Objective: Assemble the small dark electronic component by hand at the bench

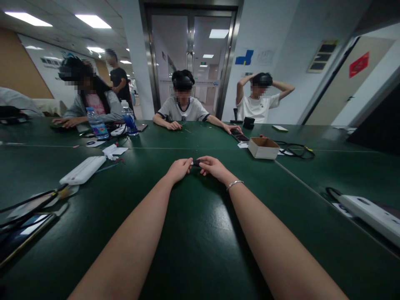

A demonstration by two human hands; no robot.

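Both my arms reach out over the dark green table (200, 233). My left hand (179, 168) and my right hand (213, 166) meet at the middle, fingers curled and pinching a small black object (196, 163) between them. It is too small to name. A silver bracelet (234, 183) circles my right wrist.
A white power strip (83, 169) lies to the left, a phone (21, 235) at the near left edge, another white strip (370, 214) at the right. A small cardboard box (263, 147) and black cable (296, 150) sit beyond. Three people sit across the table with water bottles (96, 123).
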